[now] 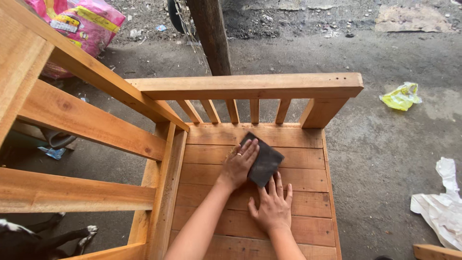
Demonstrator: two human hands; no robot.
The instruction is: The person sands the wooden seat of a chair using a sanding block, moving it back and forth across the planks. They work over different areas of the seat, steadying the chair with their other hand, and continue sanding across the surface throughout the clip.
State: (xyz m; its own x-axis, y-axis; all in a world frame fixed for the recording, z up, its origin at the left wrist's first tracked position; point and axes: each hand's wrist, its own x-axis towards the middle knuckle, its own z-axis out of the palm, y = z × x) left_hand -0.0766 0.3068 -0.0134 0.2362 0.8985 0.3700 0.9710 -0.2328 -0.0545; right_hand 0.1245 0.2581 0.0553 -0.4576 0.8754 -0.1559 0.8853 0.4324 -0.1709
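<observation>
A dark sheet of sandpaper (pixel 265 162) lies on the slatted seat (pixel 298 192) of an unfinished wooden chair, near the back rail. My left hand (pixel 237 167), with a ring on one finger, presses flat on the sandpaper's left part, fingers spread over it. Just below it, my right hand (pixel 273 208) rests palm down on the slats with fingers apart. Its fingertips touch the sandpaper's lower edge.
The chair's spindled backrest (pixel 250 86) rises ahead and its armrest frame (pixel 91 125) fills the left. On the concrete floor lie a pink sack (pixel 84 21), a yellow wrapper (pixel 401 96) and white crumpled paper (pixel 442 207). A dark post (pixel 211 36) stands behind. An animal's legs (pixel 45 236) show lower left.
</observation>
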